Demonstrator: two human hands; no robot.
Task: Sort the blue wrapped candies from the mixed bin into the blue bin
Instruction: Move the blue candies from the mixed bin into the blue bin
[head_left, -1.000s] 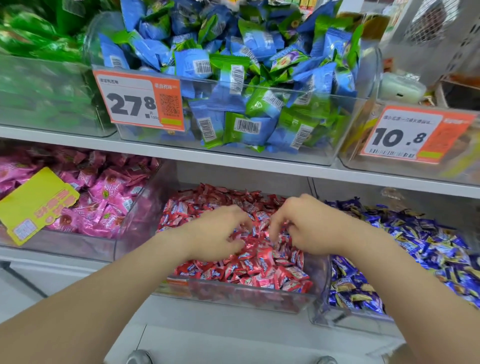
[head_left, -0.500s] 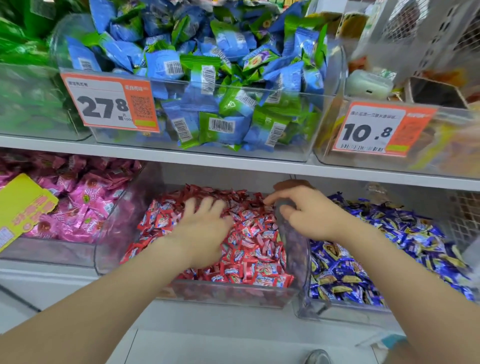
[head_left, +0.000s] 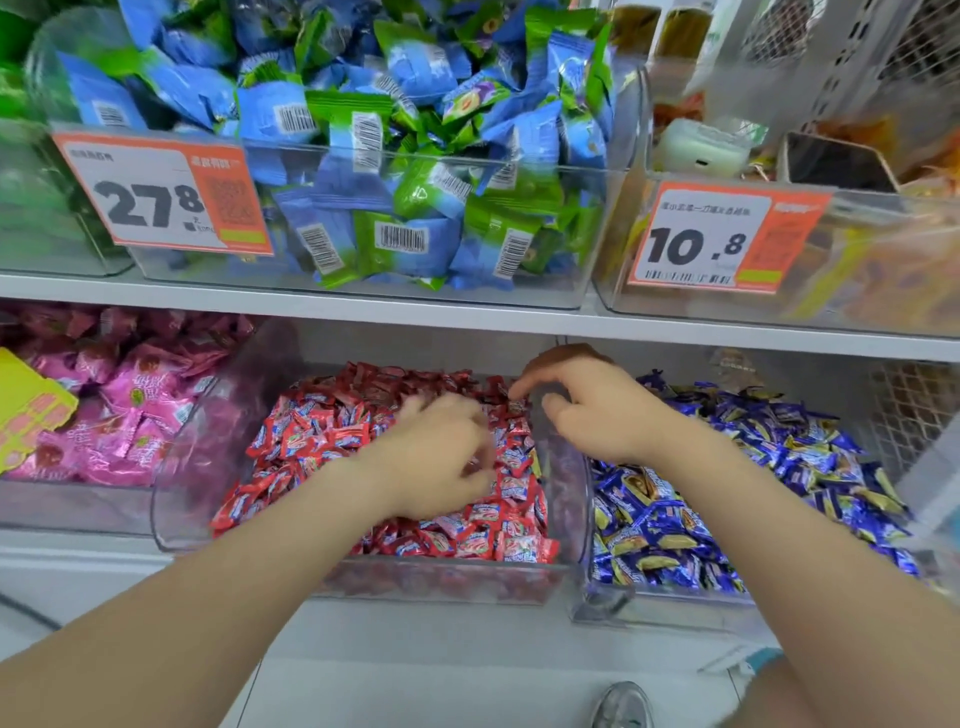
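Clearly the right hand (head_left: 597, 415) is nearer: its grip, fingers curled, hangs over the wall between mixed bin (head_left: 467, 579) and blue bin (head_left: 675, 608), blue wrapped candies (head_left: 654, 535) just right of it. Whether it pinches one I cannot tell; the left hand (head_left: 441, 457) is blurred.

This is a shop's loose-sweets aisle; clear plastic bins (head_left: 363, 291) of wrapped candies sit in rows on white shelves (head_left: 311, 312); orange price tags (head_left: 161, 195) reading 27.8 and 10.8 (head_left: 722, 236) hang on the bin fronts; barcodes mark the packets.

Bare forearms (head_left: 197, 623), grey shoe (head_left: 622, 707)
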